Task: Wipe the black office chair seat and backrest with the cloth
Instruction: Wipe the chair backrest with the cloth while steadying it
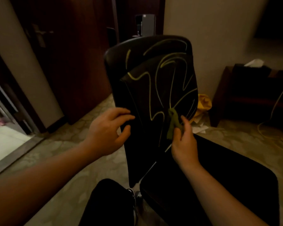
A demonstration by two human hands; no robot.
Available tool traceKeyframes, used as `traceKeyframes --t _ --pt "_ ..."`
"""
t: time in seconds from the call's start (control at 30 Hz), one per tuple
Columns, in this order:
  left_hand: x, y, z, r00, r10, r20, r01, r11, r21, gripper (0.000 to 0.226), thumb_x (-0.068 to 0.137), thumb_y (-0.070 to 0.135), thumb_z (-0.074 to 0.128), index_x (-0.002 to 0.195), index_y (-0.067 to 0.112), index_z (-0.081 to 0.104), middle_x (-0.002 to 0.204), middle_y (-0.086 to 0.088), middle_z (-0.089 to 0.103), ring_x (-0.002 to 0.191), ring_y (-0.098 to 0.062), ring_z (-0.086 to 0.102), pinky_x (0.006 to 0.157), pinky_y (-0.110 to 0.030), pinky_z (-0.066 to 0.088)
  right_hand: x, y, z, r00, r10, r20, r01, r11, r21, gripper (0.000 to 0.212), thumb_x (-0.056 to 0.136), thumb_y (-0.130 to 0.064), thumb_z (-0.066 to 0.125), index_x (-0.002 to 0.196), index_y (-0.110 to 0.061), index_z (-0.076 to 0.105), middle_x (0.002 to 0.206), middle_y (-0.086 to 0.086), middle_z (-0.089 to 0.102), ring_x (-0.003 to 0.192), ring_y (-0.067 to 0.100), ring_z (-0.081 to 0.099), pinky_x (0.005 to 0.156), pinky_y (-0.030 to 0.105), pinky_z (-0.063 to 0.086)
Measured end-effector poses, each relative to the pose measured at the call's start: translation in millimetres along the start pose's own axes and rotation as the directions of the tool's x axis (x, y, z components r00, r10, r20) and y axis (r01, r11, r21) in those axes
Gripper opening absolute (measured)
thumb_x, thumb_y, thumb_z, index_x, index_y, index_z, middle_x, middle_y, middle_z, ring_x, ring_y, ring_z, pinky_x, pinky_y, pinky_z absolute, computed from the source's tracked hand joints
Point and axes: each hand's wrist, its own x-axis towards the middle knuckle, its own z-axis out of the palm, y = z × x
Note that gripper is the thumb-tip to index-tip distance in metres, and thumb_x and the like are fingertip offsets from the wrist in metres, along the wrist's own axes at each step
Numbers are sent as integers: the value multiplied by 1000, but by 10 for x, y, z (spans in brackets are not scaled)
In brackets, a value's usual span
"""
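The black office chair stands in front of me, its backrest (155, 82) upright and marked with yellow squiggly lines. Its black seat (219, 176) spreads out at the lower right. My right hand (184, 142) pinches a bunched olive-green cloth (173, 123) against the lower part of the backrest. My left hand (108, 129) hovers at the backrest's left edge, fingers spread and curled, with the fingertips touching or almost touching the edge.
A dark wooden door (69, 62) and a wall column (23, 62) stand to the left, with a bright doorway at the far left. A dark low cabinet (252, 95) with a yellow cable sits at the right. A yellow bag (204, 103) and papers lie behind the chair. My dark-clad leg (108, 204) is below.
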Motion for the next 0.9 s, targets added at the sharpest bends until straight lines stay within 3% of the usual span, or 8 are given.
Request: traceKeyframes --t 0.2,0.27,0.37,0.5,0.57,0.67,0.8,0.9 --pt "630 -54 -385 956 -163 -244 135 983 -126 44 94 19 66 137 18 57 144 -2 36 122 -19 50 100 -37 53 456 -1034 195 966 -252 -64 259 956 135 32 106 -25 44 138 -26 47 97 -17 61 80 -9 60 61 9 46" --pt "745 -13 -420 921 -265 -286 189 946 -265 60 92 13 67 146 19 42 152 -2 25 130 -24 49 99 -40 56 586 -1287 277 943 -328 -55 333 934 131 34 106 -27 43 140 -28 48 109 -17 64 93 -9 61 75 9 48" --pt "891 91 -503 868 -475 -147 367 811 -455 81 96 14 63 159 32 15 157 -4 30 132 -23 52 101 -41 55 784 -1565 409 900 -436 6 433 895 108 42 106 -27 42 148 -33 44 139 -11 57 126 2 51 107 27 43" --pt "960 143 -494 848 -529 17 468 733 -493 82 104 15 51 162 36 -3 133 -4 57 94 -11 69 71 -21 59 989 -1695 628 805 -533 261 550 835 11 52 106 -17 40 155 -34 31 163 -5 29 149 11 23 124 42 22" --pt "972 135 -483 844 -536 11 470 731 -494 81 106 15 47 161 38 -6 142 -8 53 106 -17 66 82 -27 59 991 -1628 715 783 -519 342 566 823 -47 54 105 -15 40 154 -35 29 167 -4 18 153 14 8 125 47 12" --pt "985 83 -466 834 -551 23 489 720 -493 81 106 13 45 161 40 -8 144 -10 52 118 -27 62 97 -41 56 805 -1403 758 717 -594 365 648 761 -33 53 104 -17 41 153 -35 32 166 -7 19 154 9 6 126 44 9" --pt "1032 93 -453 847 -529 55 472 699 -537 81 105 6 45 162 37 -4 134 1 54 115 -18 61 89 -19 50 728 -1136 727 653 -648 392 715 698 -37 52 104 -15 42 153 -31 35 164 -9 26 153 6 8 125 46 13" --pt "1094 80 -407 835 -549 35 470 679 -564 76 107 9 42 162 36 -2 134 1 54 117 -17 61 95 -27 50 998 -1155 685 626 -634 455 746 657 -109 53 104 -22 40 153 -41 31 164 -16 21 153 5 3 125 48 10"
